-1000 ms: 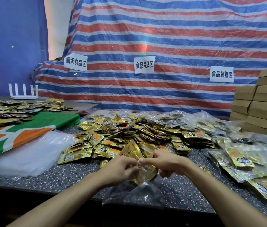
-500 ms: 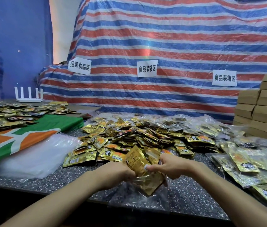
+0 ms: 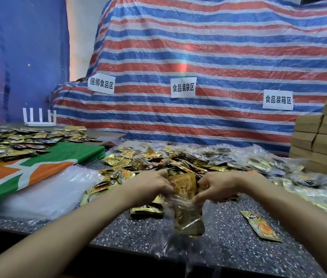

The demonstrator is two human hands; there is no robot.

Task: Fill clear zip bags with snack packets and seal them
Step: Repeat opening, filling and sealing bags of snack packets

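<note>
- Your left grip [image 3: 150, 187] and right grip [image 3: 216, 187] pinch the clear zip bag [image 3: 187, 217] by its mouth, spreading it above the tabletop [image 3: 228, 249].
- A gold snack packet [image 3: 182, 184] stands half inside, apparently ready to slide down.

A pile of packets [image 3: 158, 163] lies in the middle of the bench [image 3: 228, 247]. Before it, near the front edge, a bag [image 3: 186, 215] hangs between the left grip [image 3: 148, 187] and the right grip [image 3: 216, 186]. One packet [image 3: 261, 225] lies right of the bag. A cloth [image 3: 38, 167] lies left, boxes [image 3: 319, 149] stand far right, a tarp [image 3: 198, 57] hangs behind.
</note>
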